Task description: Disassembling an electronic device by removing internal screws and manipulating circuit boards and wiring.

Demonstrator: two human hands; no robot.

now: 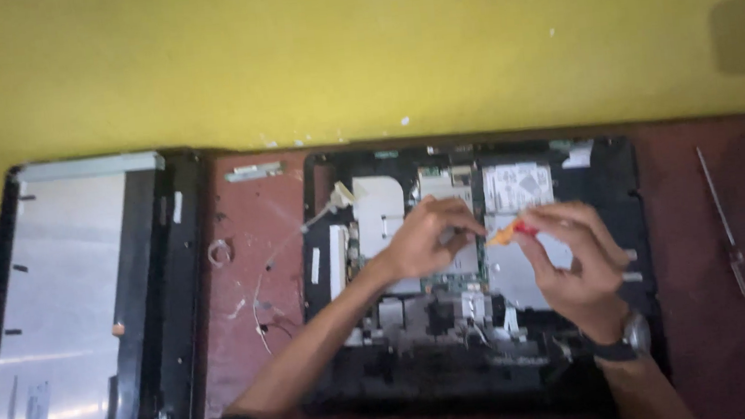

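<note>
An opened computer chassis (608,180) with bare circuit boards and metal shields lies on a dark red table (716,332). My left hand (429,236) rests with curled fingers on the central board, and whether it pinches anything I cannot tell. My right hand (574,259), with a wristwatch on the wrist, grips a small screwdriver with an orange and red handle (509,233). The tool's tip points left toward my left fingers, just below a silver drive (519,186).
A detached display panel in a dark frame (75,298) lies at the left. Loose thin wires (258,291) trail on the table between panel and chassis. A long thin metal tool (722,219) lies at the right. A yellow wall (358,49) stands behind.
</note>
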